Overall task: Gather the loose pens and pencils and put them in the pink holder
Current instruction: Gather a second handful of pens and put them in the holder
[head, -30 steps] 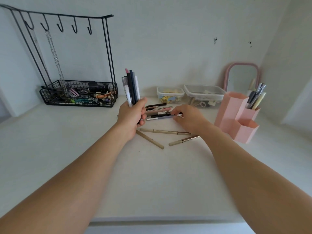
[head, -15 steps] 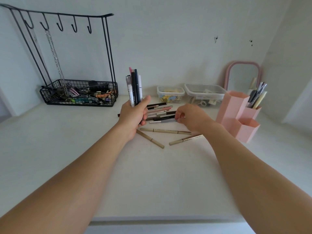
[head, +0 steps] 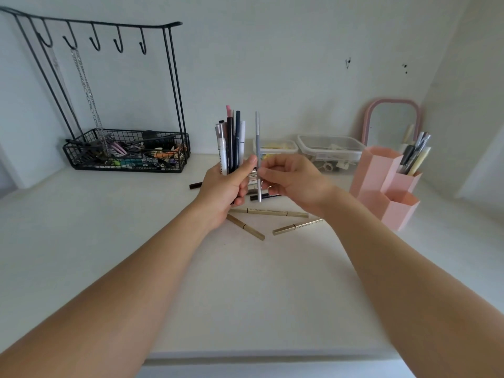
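Note:
My left hand [head: 226, 186] grips an upright bundle of pens [head: 231, 143] above the white desk. Right beside it, my right hand [head: 291, 181] pinches a thin grey pen [head: 257, 137] held vertical, almost touching the left thumb. Three gold pencils [head: 268, 212] lie loose on the desk below the hands, and a few dark pens [head: 264, 197] lie partly hidden behind them. The pink holder [head: 381, 181], made of hexagonal cells, stands at the right with several pens [head: 416, 156] in its back cell.
A black wire rack with hooks and a basket of clutter [head: 125, 151] stands at the back left. Two clear plastic boxes [head: 327, 148] sit against the wall, and a pink mirror [head: 392, 121] stands behind the holder. The desk's front edge [head: 272, 356] runs below my arms.
My right hand lifted the grey pen off the pile on the desk and turned it upright next to the bundle. My left hand rose slightly with its pens.

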Tool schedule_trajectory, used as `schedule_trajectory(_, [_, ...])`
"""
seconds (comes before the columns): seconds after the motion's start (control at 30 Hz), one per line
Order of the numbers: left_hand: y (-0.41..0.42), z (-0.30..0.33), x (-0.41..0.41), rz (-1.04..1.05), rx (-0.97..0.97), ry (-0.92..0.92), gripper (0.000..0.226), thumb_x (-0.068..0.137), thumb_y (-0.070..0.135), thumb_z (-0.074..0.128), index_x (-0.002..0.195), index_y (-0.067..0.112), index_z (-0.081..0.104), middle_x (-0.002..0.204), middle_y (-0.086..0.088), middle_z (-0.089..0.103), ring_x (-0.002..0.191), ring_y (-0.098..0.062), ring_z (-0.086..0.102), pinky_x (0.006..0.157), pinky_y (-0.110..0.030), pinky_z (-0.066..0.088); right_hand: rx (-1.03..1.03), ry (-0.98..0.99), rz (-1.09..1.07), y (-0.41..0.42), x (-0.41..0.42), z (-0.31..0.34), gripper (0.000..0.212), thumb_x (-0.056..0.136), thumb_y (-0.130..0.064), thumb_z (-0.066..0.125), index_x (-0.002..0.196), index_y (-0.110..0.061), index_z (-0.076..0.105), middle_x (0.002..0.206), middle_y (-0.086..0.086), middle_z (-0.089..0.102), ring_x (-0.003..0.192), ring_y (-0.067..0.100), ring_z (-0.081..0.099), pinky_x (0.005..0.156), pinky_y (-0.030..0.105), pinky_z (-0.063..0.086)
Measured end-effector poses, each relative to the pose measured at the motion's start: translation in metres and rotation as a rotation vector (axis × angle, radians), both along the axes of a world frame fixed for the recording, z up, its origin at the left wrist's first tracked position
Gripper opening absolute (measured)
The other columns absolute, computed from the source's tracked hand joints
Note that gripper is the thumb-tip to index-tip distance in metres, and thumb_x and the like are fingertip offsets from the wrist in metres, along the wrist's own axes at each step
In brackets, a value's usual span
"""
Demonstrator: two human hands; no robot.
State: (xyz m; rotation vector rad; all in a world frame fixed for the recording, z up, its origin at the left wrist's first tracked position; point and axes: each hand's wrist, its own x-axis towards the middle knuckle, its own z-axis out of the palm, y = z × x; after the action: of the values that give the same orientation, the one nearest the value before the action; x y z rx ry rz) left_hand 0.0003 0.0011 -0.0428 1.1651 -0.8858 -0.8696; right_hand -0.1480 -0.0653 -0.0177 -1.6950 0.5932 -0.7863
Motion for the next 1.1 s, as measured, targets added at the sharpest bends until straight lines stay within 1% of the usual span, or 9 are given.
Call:
schedule_trajectory(0.13, [0.001, 0.000, -0.003, 0.007, 0.014, -0.001, 0.033, 0.084, 0.043, 0.079, 0.076, 0.016, 0.063, 0.056, 0.005, 0.048, 0.048, -0.008, 0.043, 0.044, -0.021, 0.032, -0.019, -0.055, -0.056, 0.006, 0.006, -0.005, 0.008, 0.089, -0.005, 0.070, 0.095, 0.001, 0.070, 0.077, 0.008, 0.070, 0.069, 0.015, 0.066, 0.066, 0.024, 0.057])
schedule_trajectory(0.23, [0.002, 0.000, -0.004, 0.001, 0.010, -0.025, 0.035, 0.081, 0.042, 0.083, 0.084, 0.013, 0.063, 0.060, 0.002, 0.051, 0.051, -0.010, 0.046, 0.043, -0.020, 0.033, -0.072, -0.088, -0.132, 0.009, 0.010, -0.007, 0.008, 0.086, -0.001, 0.073, 0.091, 0.005, 0.073, 0.080, 0.017, 0.073, 0.073, 0.024, 0.069, 0.073, 0.031, 0.062])
schedule_trajectory(0.33, [0.000, -0.002, -0.005, 0.006, -0.008, -0.036, 0.040, 0.079, 0.042, 0.085, 0.097, 0.012, 0.065, 0.079, -0.011, 0.059, 0.071, -0.024, 0.057, 0.042, -0.020, 0.034, -0.070, -0.151, -0.152, 0.014, 0.012, -0.008, 0.009, 0.086, 0.001, 0.072, 0.091, 0.008, 0.074, 0.083, 0.024, 0.074, 0.073, 0.032, 0.072, 0.081, 0.044, 0.061])
schedule_trajectory(0.47, [-0.001, -0.002, -0.005, 0.048, -0.011, -0.026, 0.038, 0.082, 0.044, 0.081, 0.099, 0.015, 0.065, 0.091, -0.022, 0.068, 0.083, -0.040, 0.069, 0.040, -0.019, 0.036, -0.048, -0.184, -0.140, 0.017, 0.014, -0.010, 0.010, 0.085, 0.005, 0.071, 0.092, 0.011, 0.072, 0.082, 0.021, 0.074, 0.069, 0.028, 0.073, 0.076, 0.038, 0.062])
schedule_trajectory(0.6, [-0.002, 0.001, -0.006, 0.122, 0.007, -0.032, 0.022, 0.089, 0.036, 0.075, 0.088, 0.017, 0.065, 0.070, -0.001, 0.065, 0.056, -0.014, 0.059, 0.043, -0.022, 0.038, -0.019, -0.124, -0.141, 0.010, 0.010, -0.006, 0.021, 0.081, 0.009, 0.073, 0.102, 0.010, 0.069, 0.084, 0.019, 0.073, 0.073, 0.024, 0.072, 0.078, 0.035, 0.062])
schedule_trajectory(0.73, [-0.002, 0.003, 0.000, 0.178, 0.022, 0.010, 0.019, 0.092, 0.031, 0.070, 0.089, 0.015, 0.061, 0.069, -0.001, 0.066, 0.050, -0.012, 0.054, 0.046, -0.026, 0.045, -0.476, 0.326, -0.342, -0.019, -0.016, 0.004, 0.013, 0.080, -0.005, 0.077, 0.092, -0.011, 0.075, 0.084, -0.001, 0.073, 0.059, -0.008, 0.059, 0.065, 0.009, 0.046])
schedule_trajectory(0.87, [-0.002, 0.008, 0.007, 0.202, 0.005, 0.050, 0.017, 0.096, 0.031, 0.066, 0.089, 0.017, 0.059, 0.065, -0.001, 0.065, 0.056, -0.014, 0.062, 0.048, -0.027, 0.049, -0.559, 0.743, -0.162, -0.030, -0.040, 0.006, 0.015, 0.082, -0.012, 0.075, 0.096, -0.018, 0.077, 0.097, -0.007, 0.073, 0.077, -0.007, 0.060, 0.078, 0.018, 0.047])
schedule_trajectory(0.97, [-0.001, 0.009, 0.010, 0.204, -0.007, 0.039, 0.016, 0.098, 0.031, 0.063, 0.090, 0.019, 0.056, 0.060, 0.001, 0.061, 0.071, -0.018, 0.067, 0.044, -0.025, 0.045, -0.595, 0.844, -0.123, -0.029, -0.040, 0.003, 0.012, 0.087, -0.016, 0.072, 0.097, -0.020, 0.077, 0.094, -0.010, 0.070, 0.075, -0.008, 0.055, 0.069, 0.016, 0.041])
schedule_trajectory(1.1, [0.001, 0.010, 0.007, 0.164, 0.010, 0.060, 0.022, 0.098, 0.036, 0.063, 0.085, 0.020, 0.055, 0.060, 0.002, 0.061, 0.056, -0.014, 0.064, 0.045, -0.023, 0.045, -0.585, 0.854, -0.125, -0.029, -0.041, 0.005, 0.010, 0.087, -0.018, 0.073, 0.094, -0.022, 0.079, 0.091, -0.011, 0.072, 0.077, -0.006, 0.058, 0.072, 0.019, 0.044])
